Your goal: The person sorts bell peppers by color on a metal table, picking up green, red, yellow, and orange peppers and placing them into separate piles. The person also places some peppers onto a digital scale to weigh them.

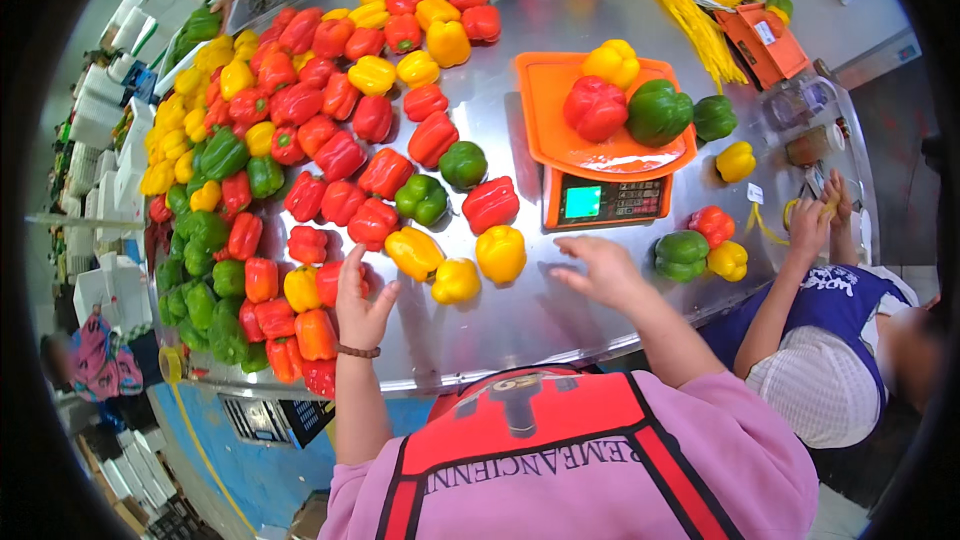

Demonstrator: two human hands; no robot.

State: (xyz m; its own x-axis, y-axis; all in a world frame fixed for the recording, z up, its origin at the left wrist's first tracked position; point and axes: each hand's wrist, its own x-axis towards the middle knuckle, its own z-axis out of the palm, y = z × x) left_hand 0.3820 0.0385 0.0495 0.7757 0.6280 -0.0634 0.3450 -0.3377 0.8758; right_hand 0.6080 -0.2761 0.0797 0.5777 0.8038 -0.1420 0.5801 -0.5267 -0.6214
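Observation:
My left hand [364, 300], with a beaded bracelet at its wrist, is open beside red bell peppers [373, 225] at the edge of a large spread of red, yellow and green ones. My right hand [600, 270] hangs open over the steel table [525, 322], just below the digital scale [607, 199], holding nothing. On the scale's orange tray [551, 112] lie a red bell pepper [595, 109], a yellow one [611, 64] and a green one [660, 112]. Between my hands are yellow bell peppers [501, 254]; a red one [490, 205] lies just above them.
At the right, a co-worker's hands [817, 217] hold a yellow strip near a trio of peppers [712, 221]. Yellow mesh bags [686, 15], an orange basket [795, 56] and jars [814, 144] lie at the far right. A tape roll [171, 365] sits at the lower left edge.

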